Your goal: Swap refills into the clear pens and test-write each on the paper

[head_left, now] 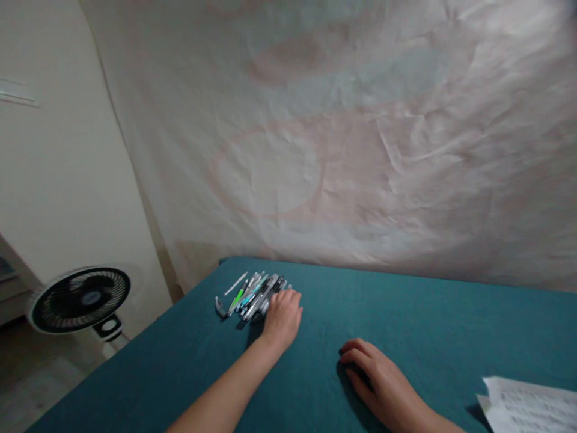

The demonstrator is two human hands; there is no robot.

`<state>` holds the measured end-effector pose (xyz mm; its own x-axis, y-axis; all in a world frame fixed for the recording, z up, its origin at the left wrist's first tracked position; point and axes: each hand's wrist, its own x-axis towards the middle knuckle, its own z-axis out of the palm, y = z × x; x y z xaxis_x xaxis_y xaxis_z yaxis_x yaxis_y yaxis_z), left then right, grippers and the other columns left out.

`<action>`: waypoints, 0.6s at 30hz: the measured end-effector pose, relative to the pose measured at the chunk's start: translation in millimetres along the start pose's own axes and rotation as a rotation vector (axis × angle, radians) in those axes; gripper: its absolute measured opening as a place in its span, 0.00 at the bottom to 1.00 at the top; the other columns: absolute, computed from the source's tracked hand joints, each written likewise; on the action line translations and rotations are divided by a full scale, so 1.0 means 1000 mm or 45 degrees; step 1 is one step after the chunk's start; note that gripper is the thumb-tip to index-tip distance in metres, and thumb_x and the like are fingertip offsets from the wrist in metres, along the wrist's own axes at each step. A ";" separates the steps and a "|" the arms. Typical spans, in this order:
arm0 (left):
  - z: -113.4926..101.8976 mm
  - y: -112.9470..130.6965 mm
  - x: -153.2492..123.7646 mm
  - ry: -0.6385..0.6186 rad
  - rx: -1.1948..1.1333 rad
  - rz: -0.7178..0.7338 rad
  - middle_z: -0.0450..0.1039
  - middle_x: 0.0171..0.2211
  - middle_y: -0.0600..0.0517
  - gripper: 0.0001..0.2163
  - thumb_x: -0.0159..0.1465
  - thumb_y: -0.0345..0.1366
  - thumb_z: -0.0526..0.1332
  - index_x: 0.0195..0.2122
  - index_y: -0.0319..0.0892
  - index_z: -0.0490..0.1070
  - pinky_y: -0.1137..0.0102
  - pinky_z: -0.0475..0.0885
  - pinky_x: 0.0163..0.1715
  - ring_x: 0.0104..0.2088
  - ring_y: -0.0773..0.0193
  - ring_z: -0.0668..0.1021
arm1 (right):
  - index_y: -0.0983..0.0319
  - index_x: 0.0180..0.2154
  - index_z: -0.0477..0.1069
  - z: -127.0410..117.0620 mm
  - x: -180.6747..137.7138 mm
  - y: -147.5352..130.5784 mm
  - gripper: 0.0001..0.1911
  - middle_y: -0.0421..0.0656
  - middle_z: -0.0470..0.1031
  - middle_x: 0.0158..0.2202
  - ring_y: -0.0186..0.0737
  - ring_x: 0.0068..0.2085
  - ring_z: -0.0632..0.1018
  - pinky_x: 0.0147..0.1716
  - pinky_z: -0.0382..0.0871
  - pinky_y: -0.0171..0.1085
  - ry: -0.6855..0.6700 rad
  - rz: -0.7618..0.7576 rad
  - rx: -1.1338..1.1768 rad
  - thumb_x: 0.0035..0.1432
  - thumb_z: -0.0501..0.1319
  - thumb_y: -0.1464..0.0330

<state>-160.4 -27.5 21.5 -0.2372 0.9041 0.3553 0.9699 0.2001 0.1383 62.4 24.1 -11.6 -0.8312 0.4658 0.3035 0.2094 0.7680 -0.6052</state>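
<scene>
A loose pile of pens [252, 296] lies on the teal tabletop, with white, grey, black, light blue and bright green barrels among them. My left hand [283, 316] reaches to the right edge of this pile, its fingers extended and slightly bent over the pens there. Its palm side is hidden, and I see no pen gripped in it. Lower and to the right, my right hand [376, 376] rests on the cloth, fingers loosely curved and thumb apart from them. Nothing is plainly held in it; a small dark spot at its fingertips is too small to make out.
A teal cloth [424, 319] covers the table. Sheets of paper with writing [532, 406] lie at the lower right. A black and white fan [83, 299] stands beyond the table's left edge. Behind hangs a wrinkled pale sheet [360, 168].
</scene>
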 end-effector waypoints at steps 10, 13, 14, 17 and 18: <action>0.008 -0.024 0.005 -0.008 0.346 -0.135 0.70 0.38 0.43 0.11 0.61 0.33 0.51 0.43 0.41 0.67 0.61 0.61 0.43 0.42 0.53 0.69 | 0.60 0.38 0.69 -0.001 0.000 -0.002 0.12 0.46 0.69 0.41 0.40 0.40 0.70 0.40 0.64 0.38 0.003 -0.024 -0.040 0.55 0.50 0.74; 0.009 -0.020 0.005 -0.020 0.360 -0.178 0.70 0.38 0.42 0.12 0.61 0.31 0.50 0.44 0.40 0.66 0.62 0.62 0.42 0.42 0.53 0.70 | 0.60 0.38 0.69 -0.001 0.000 -0.004 0.12 0.46 0.69 0.41 0.39 0.40 0.70 0.40 0.64 0.37 0.016 -0.031 -0.051 0.54 0.50 0.75; 0.008 -0.019 0.004 -0.038 0.355 -0.204 0.71 0.38 0.42 0.12 0.61 0.30 0.49 0.44 0.39 0.67 0.62 0.62 0.42 0.42 0.54 0.70 | 0.60 0.38 0.69 -0.001 0.000 -0.005 0.12 0.45 0.69 0.41 0.39 0.40 0.70 0.40 0.64 0.37 0.017 -0.031 -0.052 0.54 0.50 0.75; 0.003 -0.019 0.003 -0.072 0.334 -0.271 0.71 0.38 0.41 0.13 0.60 0.25 0.48 0.42 0.38 0.68 0.63 0.62 0.42 0.42 0.55 0.71 | 0.60 0.38 0.69 -0.001 -0.002 -0.006 0.12 0.45 0.69 0.40 0.39 0.40 0.70 0.40 0.64 0.37 0.015 -0.029 -0.042 0.55 0.50 0.74; 0.001 -0.019 0.003 -0.070 0.312 -0.286 0.71 0.38 0.42 0.12 0.59 0.24 0.49 0.41 0.38 0.68 0.63 0.62 0.43 0.42 0.56 0.71 | 0.60 0.37 0.69 -0.001 -0.003 -0.007 0.12 0.45 0.69 0.40 0.39 0.40 0.70 0.40 0.64 0.37 0.015 -0.030 -0.032 0.55 0.50 0.74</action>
<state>-179.2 -28.3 18.9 -0.4497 0.8449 0.2899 0.8795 0.4754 -0.0212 63.8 18.2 -7.3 -0.8298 0.4528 0.3261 0.2029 0.7893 -0.5796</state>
